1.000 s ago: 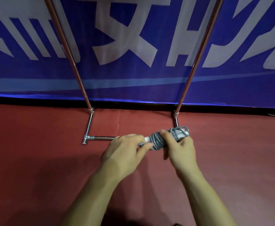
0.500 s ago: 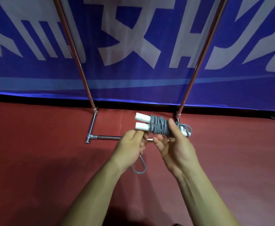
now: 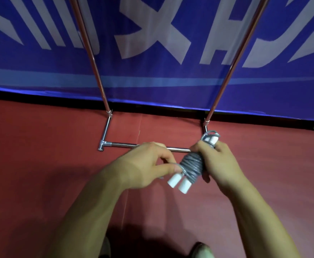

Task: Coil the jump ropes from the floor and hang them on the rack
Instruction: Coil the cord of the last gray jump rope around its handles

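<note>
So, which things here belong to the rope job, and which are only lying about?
For the job: jump rope, grey cord wound round its white handles; right hand gripping it; left hand pinching the cord; rack.
Only lying about: blue banner; red floor; shoes at the bottom edge.

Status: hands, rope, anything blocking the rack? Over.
Right hand grips coiled jump rope. Left hand pinches its grey cord. Not hung yet; rack just ahead, nothing seen in the way.
</note>
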A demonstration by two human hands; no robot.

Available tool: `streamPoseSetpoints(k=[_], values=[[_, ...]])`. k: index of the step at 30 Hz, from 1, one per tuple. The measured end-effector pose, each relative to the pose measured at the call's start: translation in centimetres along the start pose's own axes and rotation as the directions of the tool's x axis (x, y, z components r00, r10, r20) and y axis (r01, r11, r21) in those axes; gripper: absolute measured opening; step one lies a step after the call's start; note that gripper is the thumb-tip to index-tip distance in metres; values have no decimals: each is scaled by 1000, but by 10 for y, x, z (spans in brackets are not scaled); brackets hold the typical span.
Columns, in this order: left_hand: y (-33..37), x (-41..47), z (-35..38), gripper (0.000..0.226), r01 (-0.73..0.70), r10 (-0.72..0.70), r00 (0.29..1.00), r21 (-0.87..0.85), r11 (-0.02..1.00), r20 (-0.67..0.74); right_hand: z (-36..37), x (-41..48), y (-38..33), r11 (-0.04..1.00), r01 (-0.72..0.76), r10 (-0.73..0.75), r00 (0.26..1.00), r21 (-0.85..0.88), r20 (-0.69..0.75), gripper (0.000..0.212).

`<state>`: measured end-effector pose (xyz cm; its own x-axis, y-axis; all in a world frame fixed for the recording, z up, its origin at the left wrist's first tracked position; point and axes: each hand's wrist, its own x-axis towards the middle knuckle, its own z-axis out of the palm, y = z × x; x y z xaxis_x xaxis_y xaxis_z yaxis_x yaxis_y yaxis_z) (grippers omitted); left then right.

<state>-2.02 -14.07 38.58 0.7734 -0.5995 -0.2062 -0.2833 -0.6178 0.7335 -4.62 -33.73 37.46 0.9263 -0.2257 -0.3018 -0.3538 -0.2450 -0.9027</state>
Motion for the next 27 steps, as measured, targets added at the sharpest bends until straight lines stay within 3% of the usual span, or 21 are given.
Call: streamPoseSetpoints(k=[2, 4, 8, 10, 12, 14, 17, 19, 21, 23, 24, 25, 27], values=[[-5, 2, 2, 20, -20, 14, 999, -158, 987, -42, -2, 4, -1, 952, -171, 154, 984, 253, 85, 26], [-8, 8, 6, 23, -97, 78, 986, -127, 987, -150, -2, 8, -1, 840, -295, 230, 954, 455, 194, 22], [-15, 19, 11, 24, -132, 134, 937, 27, 991, -324, 8, 12, -6, 618, -345, 163, 935, 706, 314, 20], [-14, 21, 15, 21, -74, 43, 918, -64, 995, -394, 17, 10, -12, 557, -328, 150, 943, 763, 295, 21], [-8, 22, 15, 23, 100, -171, 895, -188, 977, -412, 28, 9, -15, 538, -279, 153, 960, 795, 234, 17], [-14, 28, 17, 20, 240, -344, 856, -293, 925, -386, 36, 8, -15, 531, -221, 147, 975, 818, 169, 19], [-15, 29, 17, 20, 280, -452, 843, -481, 831, -291, 44, 9, -13, 516, -104, 101, 993, 850, 60, 19], [-13, 29, 22, 15, 258, -442, 873, -574, 777, -207, 46, 12, -7, 563, 9, 50, 998, 827, -45, 21], [-11, 28, 29, 16, 281, -431, 892, -578, 766, -138, 45, 14, -2, 678, 176, -59, 981, 714, -186, 20], [-14, 28, 31, 22, 300, -384, 909, -384, 873, -163, 42, 14, 4, 831, 395, -282, 906, 392, -315, 14], [-13, 26, 31, 22, 304, -350, 920, -244, 921, -176, 41, 14, 6, 858, 468, -393, 862, 211, -320, 11], [-12, 23, 31, 22, 306, -324, 929, -123, 944, -179, 40, 15, 9, 864, 499, -461, 837, 68, -296, 12], [-14, 20, 28, 21, 270, -258, 946, 35, 962, -196, 39, 15, 13, 878, 478, -474, 856, -36, -207, 13]])
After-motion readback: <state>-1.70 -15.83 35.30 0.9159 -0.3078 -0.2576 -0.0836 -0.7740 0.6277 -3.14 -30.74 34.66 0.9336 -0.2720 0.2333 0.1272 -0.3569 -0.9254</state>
